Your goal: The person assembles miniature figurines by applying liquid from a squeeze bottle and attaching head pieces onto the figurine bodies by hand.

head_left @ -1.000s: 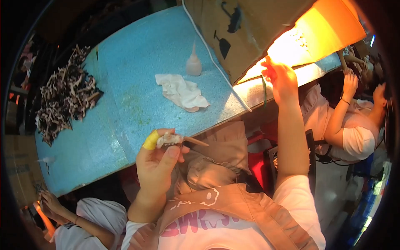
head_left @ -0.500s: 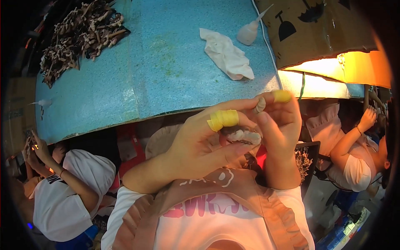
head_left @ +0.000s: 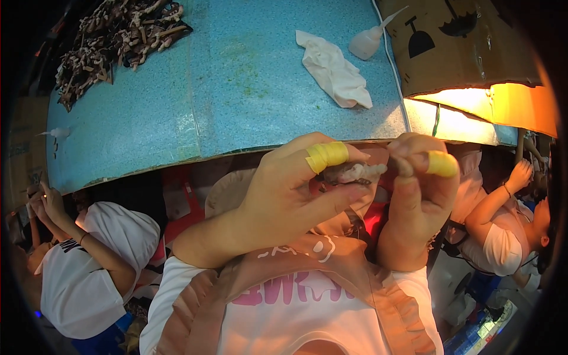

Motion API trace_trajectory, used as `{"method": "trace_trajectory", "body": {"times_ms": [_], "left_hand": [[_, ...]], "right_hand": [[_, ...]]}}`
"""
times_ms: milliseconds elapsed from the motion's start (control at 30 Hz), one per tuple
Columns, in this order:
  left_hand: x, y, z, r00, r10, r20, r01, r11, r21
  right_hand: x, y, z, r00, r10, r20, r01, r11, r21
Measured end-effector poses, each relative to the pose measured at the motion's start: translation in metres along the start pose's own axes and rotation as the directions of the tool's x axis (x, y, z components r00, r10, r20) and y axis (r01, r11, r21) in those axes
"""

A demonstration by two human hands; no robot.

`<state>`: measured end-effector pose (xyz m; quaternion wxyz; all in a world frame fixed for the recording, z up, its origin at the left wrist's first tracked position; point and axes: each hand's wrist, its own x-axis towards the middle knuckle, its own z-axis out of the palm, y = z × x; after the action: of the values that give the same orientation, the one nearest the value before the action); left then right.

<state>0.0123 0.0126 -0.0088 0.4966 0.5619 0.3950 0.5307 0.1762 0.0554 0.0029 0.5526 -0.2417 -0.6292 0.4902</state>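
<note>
Both my hands are raised near the table's front edge. My left hand (head_left: 284, 189) is closed, thumb and fingers gripping a lumpy, whitish and brown piece (head_left: 356, 173) whose exact kind I cannot make out. Its pale end points toward my right hand (head_left: 421, 198), which pinches a small greyish piece (head_left: 403, 166) between thumb and fingertips. The two pieces are close to each other, with a narrow gap between them. Yellow tape (head_left: 327, 156) wraps a finger of the left hand, and a finger of the right has yellow tape too.
The blue tabletop (head_left: 236, 100) bears a heap of brown and pale twig-like pieces (head_left: 127, 38), a white cloth (head_left: 336, 72) and a white nozzle bottle (head_left: 365, 44). A cardboard box (head_left: 461, 59) stands at the right by a bright light. People sit on both sides.
My right hand has moved right and slightly down with the small piece, away from the left fingers. The left hand has risen a little, its piece now more exposed. The view has shifted slightly.
</note>
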Motion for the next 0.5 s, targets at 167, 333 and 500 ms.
{"method": "trace_trajectory", "body": {"times_ms": [167, 333, 500], "left_hand": [[0.003, -0.006, 0.0, 0.98, 0.183, -0.078, -0.161, 0.959, 0.233], [0.003, -0.002, 0.001, 0.981, 0.19, -0.038, -0.166, 0.927, 0.335], [0.002, -0.003, 0.001, 0.984, 0.178, -0.003, -0.165, 0.919, 0.359]], "right_hand": [[0.002, -0.001, -0.008, 0.983, -0.105, 0.15, 0.152, 0.925, -0.348], [0.008, -0.006, -0.01, 0.972, -0.14, 0.191, 0.221, 0.824, -0.522], [0.005, -0.002, -0.013, 0.986, -0.101, 0.13, 0.151, 0.863, -0.483]]}}
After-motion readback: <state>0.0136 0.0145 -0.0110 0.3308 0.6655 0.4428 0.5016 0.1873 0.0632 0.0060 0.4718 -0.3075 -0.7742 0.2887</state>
